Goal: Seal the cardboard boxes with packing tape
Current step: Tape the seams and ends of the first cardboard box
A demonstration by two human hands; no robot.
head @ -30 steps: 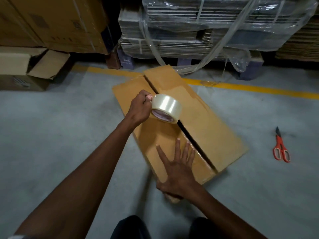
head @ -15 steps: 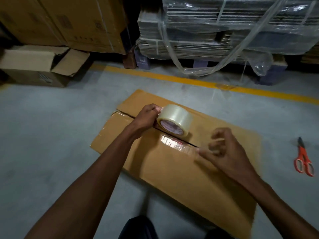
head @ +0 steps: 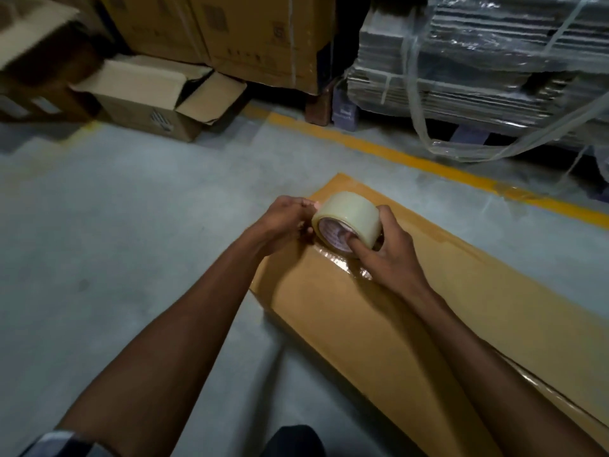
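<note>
Now both hands meet at the tape roll, which stands on edge on the box near its far-left corner. The right hand grips the roll — thumb over the top of the clear winding, a finger hooked into the printed core. The left hand sits just beside the roll on its left, fingers curled and pinched at the roll's rim; whether they pinch a loose tape end I cannot tell, since the spot is small and blurred. A glossy strip of tape lies on the box under the right hand, running along the seam. The box lies flat and long on the grey floor, stretching from the hands toward the lower right. Beyond it a yellow line crosses the floor. Further back stand an open carton, stacked cartons and a wrapped pallet of flat cardboard.
</note>
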